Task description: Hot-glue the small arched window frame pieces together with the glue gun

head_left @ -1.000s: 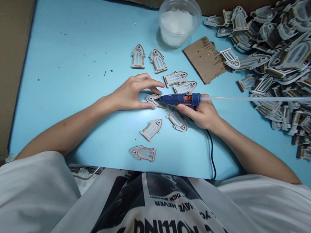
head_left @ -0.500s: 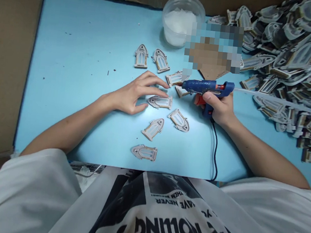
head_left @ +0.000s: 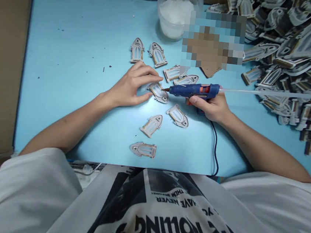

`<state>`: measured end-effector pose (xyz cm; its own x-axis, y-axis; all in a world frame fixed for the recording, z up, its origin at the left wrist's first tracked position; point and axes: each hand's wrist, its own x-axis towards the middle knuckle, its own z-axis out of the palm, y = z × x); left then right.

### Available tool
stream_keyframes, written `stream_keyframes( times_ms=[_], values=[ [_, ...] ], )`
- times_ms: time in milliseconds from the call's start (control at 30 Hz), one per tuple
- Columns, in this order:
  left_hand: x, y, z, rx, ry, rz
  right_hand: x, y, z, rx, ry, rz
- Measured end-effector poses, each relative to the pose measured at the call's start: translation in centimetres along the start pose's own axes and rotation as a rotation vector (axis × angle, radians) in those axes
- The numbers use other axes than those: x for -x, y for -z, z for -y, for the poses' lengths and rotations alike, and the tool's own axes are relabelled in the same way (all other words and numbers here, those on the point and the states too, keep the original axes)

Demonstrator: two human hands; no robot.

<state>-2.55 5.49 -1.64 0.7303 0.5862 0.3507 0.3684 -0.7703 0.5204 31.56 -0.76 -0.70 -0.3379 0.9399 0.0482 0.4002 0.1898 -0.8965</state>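
Observation:
My right hand (head_left: 213, 106) is wrapped round a blue hot glue gun (head_left: 188, 90), thumb along its side, with a clear glue stick (head_left: 258, 92) running out of its back. The nozzle points left, over a small arched window-shaped piece (head_left: 159, 93). That piece lies between the thumb and fingers of my left hand (head_left: 135, 83), which steadies it on the blue table by its left end. Close to the gun's front lie another arched piece (head_left: 186, 80) and a further one (head_left: 173, 73), partly covered by blurring. Below is a tilted arched piece (head_left: 177, 116).
Two arched pieces stand out above my left hand, and two more lie nearer the table's front edge. A clear plastic tub (head_left: 179, 13) with white material sits at the back. A large heap of arched pieces (head_left: 298, 53) fills the right. A black cord (head_left: 215, 148) hangs over the front edge.
The arched piece by my left hand has turned, its pointed end now toward lower right. The glue gun has moved left and slightly down, its nozzle now over that piece.

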Motion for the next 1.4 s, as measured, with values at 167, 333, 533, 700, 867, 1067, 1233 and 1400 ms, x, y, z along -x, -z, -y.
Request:
stream_keyframes(
  times_ms=[167,333,533,700,867,1067,1233,1400],
  values=[
    [-0.2,-0.2,-0.1,0.021,0.074,0.016,-0.4,-0.9,1.2,0.124,-0.008,0.049],
    [-0.3,-0.4,-0.2,0.046,0.073,0.007,-0.6,-1.5,1.5,0.165,0.019,0.060],
    [-0.4,-0.2,-0.3,0.056,0.081,0.013,-0.3,-1.7,1.5,0.202,-0.047,0.027],
    [-0.5,-0.1,-0.4,0.116,0.087,-0.012,-0.7,-1.6,2.2,0.221,-0.046,0.036],
    [-0.6,-0.3,-0.3,0.141,0.094,-0.034,-0.6,-1.7,2.0,0.226,-0.051,0.019],
    [-0.7,-0.2,-0.4,0.132,0.078,-0.040,-1.6,-1.1,0.8,-0.163,-0.084,0.086],
    [-0.6,-0.1,0.2,0.155,0.055,-0.055,-2.4,-0.8,0.2,-0.370,-0.102,-0.061],
    [-0.8,-0.3,0.4,0.169,0.013,-0.214,-2.1,-1.2,0.7,-0.520,-0.087,-0.190]
  ],
)
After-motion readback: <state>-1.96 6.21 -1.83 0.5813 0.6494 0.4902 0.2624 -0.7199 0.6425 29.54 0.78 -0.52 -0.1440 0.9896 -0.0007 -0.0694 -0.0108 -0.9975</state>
